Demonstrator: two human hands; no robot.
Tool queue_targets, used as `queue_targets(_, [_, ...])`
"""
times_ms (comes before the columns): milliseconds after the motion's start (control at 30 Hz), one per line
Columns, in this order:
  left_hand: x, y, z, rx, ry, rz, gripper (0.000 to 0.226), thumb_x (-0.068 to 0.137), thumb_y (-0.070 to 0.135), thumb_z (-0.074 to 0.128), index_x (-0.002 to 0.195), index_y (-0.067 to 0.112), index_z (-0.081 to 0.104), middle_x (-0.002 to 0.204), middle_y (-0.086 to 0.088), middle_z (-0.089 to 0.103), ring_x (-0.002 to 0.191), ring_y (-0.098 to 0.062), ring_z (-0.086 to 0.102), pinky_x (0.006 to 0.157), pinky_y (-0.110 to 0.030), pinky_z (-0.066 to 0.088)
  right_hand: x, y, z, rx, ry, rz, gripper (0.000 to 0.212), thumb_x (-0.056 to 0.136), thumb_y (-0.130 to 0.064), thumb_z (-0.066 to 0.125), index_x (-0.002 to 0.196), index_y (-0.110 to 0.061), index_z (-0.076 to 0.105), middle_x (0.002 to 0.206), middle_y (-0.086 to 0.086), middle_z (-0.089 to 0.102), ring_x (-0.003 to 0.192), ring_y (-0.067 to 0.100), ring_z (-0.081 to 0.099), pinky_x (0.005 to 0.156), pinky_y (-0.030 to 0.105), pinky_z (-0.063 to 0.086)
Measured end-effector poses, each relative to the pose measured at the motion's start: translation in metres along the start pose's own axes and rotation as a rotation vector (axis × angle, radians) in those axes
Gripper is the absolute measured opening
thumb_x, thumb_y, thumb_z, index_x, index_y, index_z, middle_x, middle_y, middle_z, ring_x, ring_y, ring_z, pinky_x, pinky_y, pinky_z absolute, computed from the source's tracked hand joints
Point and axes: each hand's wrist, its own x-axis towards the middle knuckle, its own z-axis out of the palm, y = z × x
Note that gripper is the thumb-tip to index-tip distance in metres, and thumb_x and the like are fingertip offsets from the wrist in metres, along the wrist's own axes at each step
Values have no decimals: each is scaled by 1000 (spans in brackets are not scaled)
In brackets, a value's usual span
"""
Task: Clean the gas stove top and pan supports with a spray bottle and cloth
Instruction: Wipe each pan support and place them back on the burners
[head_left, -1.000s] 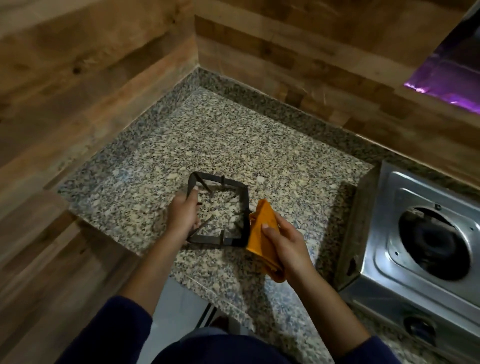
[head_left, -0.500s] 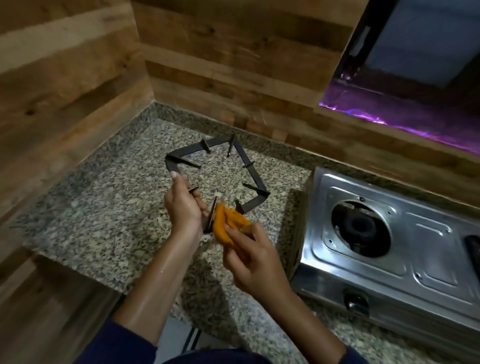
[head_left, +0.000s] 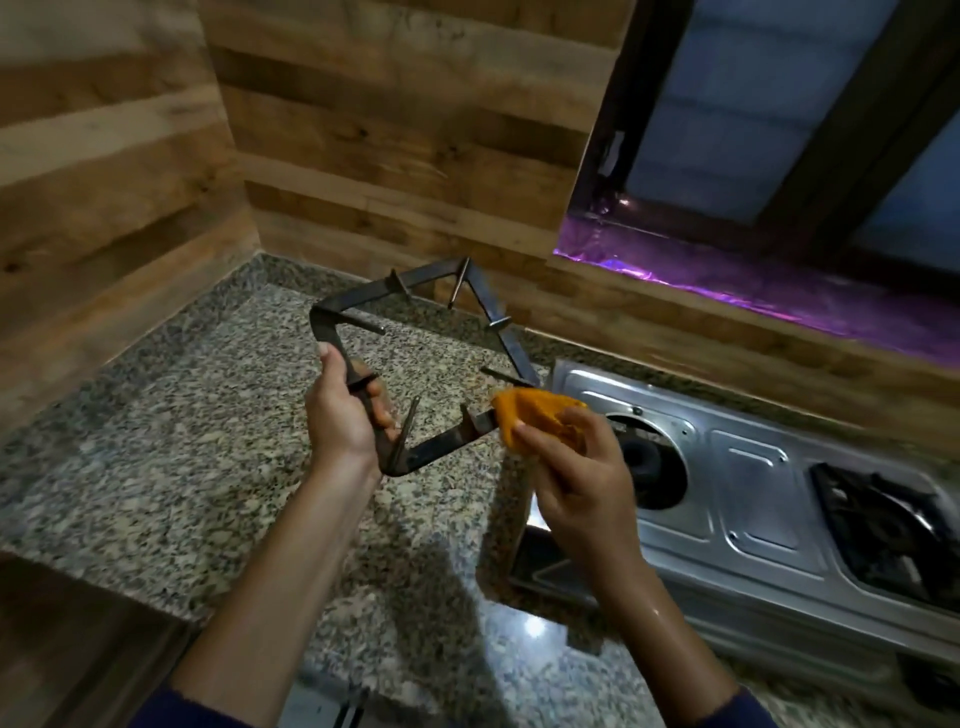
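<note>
Head view: the left hand (head_left: 340, 421) has its fingers (head_left: 382, 410) wrapped round one side bar of the square black pan support (head_left: 439, 451). It holds the support tilted in the air, to the left of the stove (head_left: 748, 499) and above the granite desk (head_left: 182, 441). The right hand (head_left: 576, 467) has its fingers clenched on a bunched orange cloth (head_left: 535, 415), which it presses against the corner of the support nearest the stove's left edge. Behind that hand, the stove's left burner (head_left: 644, 462) lies uncovered. A second pan support (head_left: 883, 525) sits on the stove's right side. Wooden wall (head_left: 389, 130) panels rise behind the desk to the left of the stove. A window sill (head_left: 779, 291) lit purple runs above and behind the stove.
</note>
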Motion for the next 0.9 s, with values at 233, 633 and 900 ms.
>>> queue_targets(233, [-8, -2, -15, 34, -74, 14, 50, 102, 54, 30, 71, 18, 44, 51, 2, 39, 38, -13, 31, 34, -20, 27, 38, -15, -21, 186, 97, 23, 40, 84, 2, 60, 118, -16, 71, 120, 2, 48, 113, 20, 52, 94, 29, 44])
queue_targets(633, [-25, 6, -27, 329, -53, 322, 53, 103, 45, 30, 72, 7, 51, 39, 1, 41, 31, -14, 35, 34, -22, 31, 66, 7, -16, 427, 150, 540, 34, 89, -12, 61, 116, -31, 70, 100, -1, 61, 94, 8, 60, 81, 25, 48])
queue_targets(900, [-37, -10, -26, 498, -98, 476, 59, 95, 57, 34, 65, 9, 50, 41, -1, 42, 34, -12, 40, 41, -28, 36, 61, -58, 17, 278, -129, 452, 14, 88, -16, 62, 83, -22, 74, 82, -3, 60, 81, 17, 57, 77, 42, 51])
